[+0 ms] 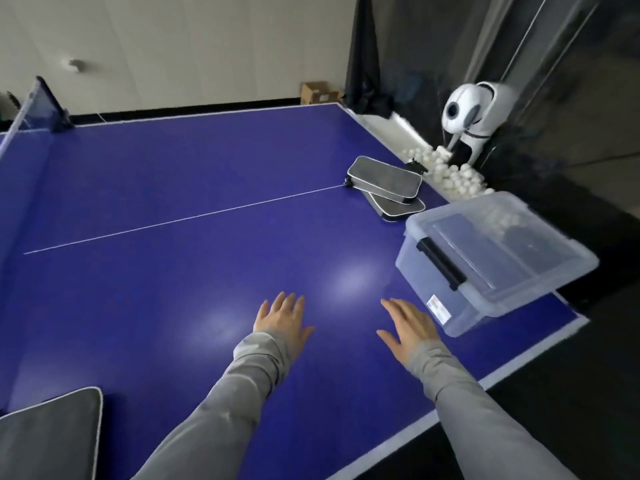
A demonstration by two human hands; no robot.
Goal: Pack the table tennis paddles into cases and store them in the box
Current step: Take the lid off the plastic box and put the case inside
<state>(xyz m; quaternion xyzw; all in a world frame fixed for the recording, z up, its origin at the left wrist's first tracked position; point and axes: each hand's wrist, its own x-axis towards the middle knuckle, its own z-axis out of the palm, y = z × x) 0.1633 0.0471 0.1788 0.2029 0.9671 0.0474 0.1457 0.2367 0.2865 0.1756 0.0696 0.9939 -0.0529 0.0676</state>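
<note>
Two grey paddle cases with white piping lie stacked near the table's right edge, the upper case (384,180) lying crosswise over the lower case (398,206). A clear plastic box (485,258) with its lid on and a black latch sits at the right edge, closer to me. A third grey case (48,434) shows at the bottom left corner. My left hand (282,318) and my right hand (410,329) lie flat with straight fingers on the blue table (173,289), holding nothing. The right hand is just left of the box. No bare paddle is visible.
A white ball-feeding machine (471,110) stands beyond the right edge, above a trough of several white balls (453,174). The net post (45,109) is at the far left. A cardboard box (320,93) sits on the floor by the wall.
</note>
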